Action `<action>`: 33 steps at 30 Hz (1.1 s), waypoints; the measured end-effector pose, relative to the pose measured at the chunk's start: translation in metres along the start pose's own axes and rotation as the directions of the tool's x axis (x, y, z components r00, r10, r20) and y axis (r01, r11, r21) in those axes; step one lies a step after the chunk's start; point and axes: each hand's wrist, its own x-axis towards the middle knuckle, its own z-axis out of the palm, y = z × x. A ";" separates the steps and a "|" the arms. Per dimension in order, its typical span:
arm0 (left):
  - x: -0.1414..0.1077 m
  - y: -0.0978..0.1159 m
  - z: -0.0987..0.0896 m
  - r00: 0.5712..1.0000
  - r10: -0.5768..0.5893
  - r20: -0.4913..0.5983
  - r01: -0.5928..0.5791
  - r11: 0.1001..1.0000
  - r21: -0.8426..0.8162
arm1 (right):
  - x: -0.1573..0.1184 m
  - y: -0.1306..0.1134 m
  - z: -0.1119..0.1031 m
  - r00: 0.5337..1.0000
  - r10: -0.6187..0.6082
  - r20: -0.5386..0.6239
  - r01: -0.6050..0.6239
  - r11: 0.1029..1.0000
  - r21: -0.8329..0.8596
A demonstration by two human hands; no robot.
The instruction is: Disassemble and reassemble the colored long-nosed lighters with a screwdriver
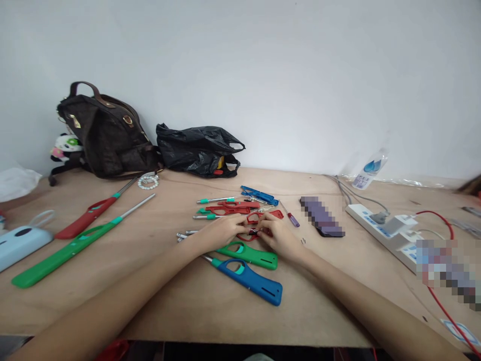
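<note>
My left hand (225, 231) and my right hand (278, 236) meet over the middle of the table, fingers bent and closed on a small red lighter casing (248, 238) with dark parts in it. My fingertips hide much of it. Just beyond lie red lighter casing halves (229, 206) with thin metal tubes, and a blue casing half (259, 194). On the near side, a green utility lighter (259, 256) and a blue utility lighter (259, 287) lie side by side, their tubes partly under my left forearm. A purple-handled screwdriver (293, 219) rests right of the casings.
A red lighter (75, 225) and a long green lighter (63, 258) lie at left, near a light blue device (24, 245). Behind are a dark backpack (112, 135) and black plastic bag (195, 150). At right are a phone (321, 218), white power strip (376, 235) and bottle (370, 170).
</note>
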 end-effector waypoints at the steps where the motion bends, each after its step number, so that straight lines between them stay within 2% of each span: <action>1: 0.000 -0.001 0.001 1.000 -0.011 0.002 0.011 1.000 -0.006 | 0.000 0.001 0.000 1.000 0.005 0.003 -0.005 1.000 0.022; 8: 0.001 -0.002 0.002 0.998 -0.063 -0.006 0.062 0.995 -0.079 | 0.001 0.008 -0.003 0.999 -0.005 0.042 0.001 0.996 0.095; 20: 0.000 -0.005 0.007 0.997 -0.051 -0.065 0.043 0.992 -0.117 | -0.003 -0.004 0.003 1.000 -0.027 0.007 0.028 0.999 -0.043; 29: -0.002 -0.004 0.005 0.997 -0.072 0.000 0.072 0.995 -0.073 | -0.004 -0.007 0.009 0.999 0.052 0.005 -0.052 0.995 -0.082; 33: -0.001 0.000 0.002 0.998 -0.066 0.009 0.066 0.997 -0.038 | -0.004 -0.009 0.009 0.999 0.041 0.001 -0.041 0.997 -0.064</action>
